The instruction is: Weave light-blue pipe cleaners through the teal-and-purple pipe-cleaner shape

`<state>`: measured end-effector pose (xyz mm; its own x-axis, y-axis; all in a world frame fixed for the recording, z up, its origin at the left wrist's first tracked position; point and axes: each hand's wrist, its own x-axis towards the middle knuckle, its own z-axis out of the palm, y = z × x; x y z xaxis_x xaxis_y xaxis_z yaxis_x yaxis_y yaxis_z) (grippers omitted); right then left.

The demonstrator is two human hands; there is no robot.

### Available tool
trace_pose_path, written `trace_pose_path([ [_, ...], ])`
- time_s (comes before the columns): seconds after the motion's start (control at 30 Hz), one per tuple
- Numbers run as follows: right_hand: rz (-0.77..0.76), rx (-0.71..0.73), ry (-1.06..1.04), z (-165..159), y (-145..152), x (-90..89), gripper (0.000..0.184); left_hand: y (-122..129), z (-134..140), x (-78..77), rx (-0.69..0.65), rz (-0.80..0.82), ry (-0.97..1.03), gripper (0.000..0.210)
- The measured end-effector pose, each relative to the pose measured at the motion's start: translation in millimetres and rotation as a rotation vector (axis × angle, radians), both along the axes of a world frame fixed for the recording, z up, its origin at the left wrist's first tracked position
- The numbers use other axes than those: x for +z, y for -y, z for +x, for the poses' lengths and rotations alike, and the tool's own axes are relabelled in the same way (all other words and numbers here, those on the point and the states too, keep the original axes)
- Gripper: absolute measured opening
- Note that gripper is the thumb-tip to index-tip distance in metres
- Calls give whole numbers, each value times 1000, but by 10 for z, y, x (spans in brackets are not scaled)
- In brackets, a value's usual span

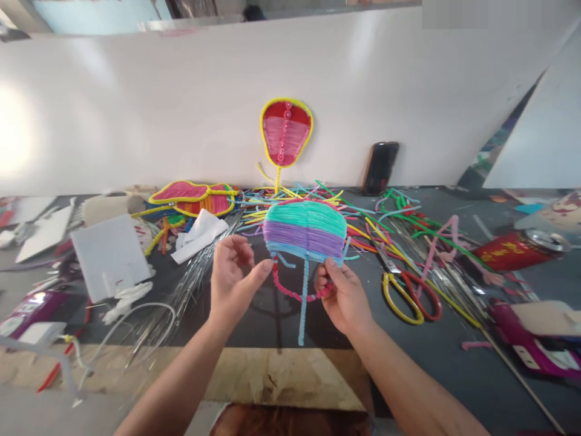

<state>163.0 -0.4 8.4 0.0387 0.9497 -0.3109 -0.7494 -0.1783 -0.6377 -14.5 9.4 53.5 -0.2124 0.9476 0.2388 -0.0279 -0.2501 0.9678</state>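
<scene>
A fan-shaped pipe-cleaner piece (305,227) stands in front of me, banded teal, purple and light blue. From its lower edge a twisted blue stem (302,315) hangs straight down. My right hand (347,297) pinches the piece at its lower right edge, with a pink twisted pipe cleaner (288,293) by its curled fingers. That pink strand loops under the piece and behind or across the stem; I cannot tell which. At the lower left, my left hand (236,281) has thumb and fingers apart, its thumb tip close to the strand's left end.
A yellow-rimmed pink fan (287,130) stands at the white board, near a phone (380,168). Scissors (406,290) and a red can (517,249) lie right. Loose pipe cleaners (254,206), silver wires (195,272) and a white card (109,257) cover parts of the table.
</scene>
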Motion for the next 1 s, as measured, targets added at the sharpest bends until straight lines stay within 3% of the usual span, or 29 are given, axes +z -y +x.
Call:
trace_pose_path([
  [0.07, -4, 26, 13, -28, 7, -32, 24, -62, 34, -101, -248, -151, 191, 56],
  [0.13, 5, 65, 57, -49, 10, -72, 26, -68, 95, -203, -523, -363, 306, 48],
  [0.2, 33, 126, 147, -31, -4, -117, 27, -38, 147, -290, -641, -491, 390, 36],
  [0.3, 90, 155, 442, 91, -67, -166, 32, -7, 158, -374, -535, -522, 482, 24],
  [0.4, 186, -86, 853, 242, -127, -154, 30, -21, 116, -400, -437, -509, 498, 20],
  [0.5, 473, -281, 1227, 278, -111, -88, 16, -24, 109, -398, -448, -504, 483, 20],
  [0.6, 798, -240, 1515, 197, -40, -38, 11, 8, 161, -403, -491, -503, 453, 21],
  [0.73, 836, -202, 1687, 104, 15, -41, 11, 60, 227, -440, -540, -485, 374, 24],
  [1.0, 793, -134, 1676, 110, 18, -39, 5, 65, 226, -470, -565, -473, 394, 25],
])
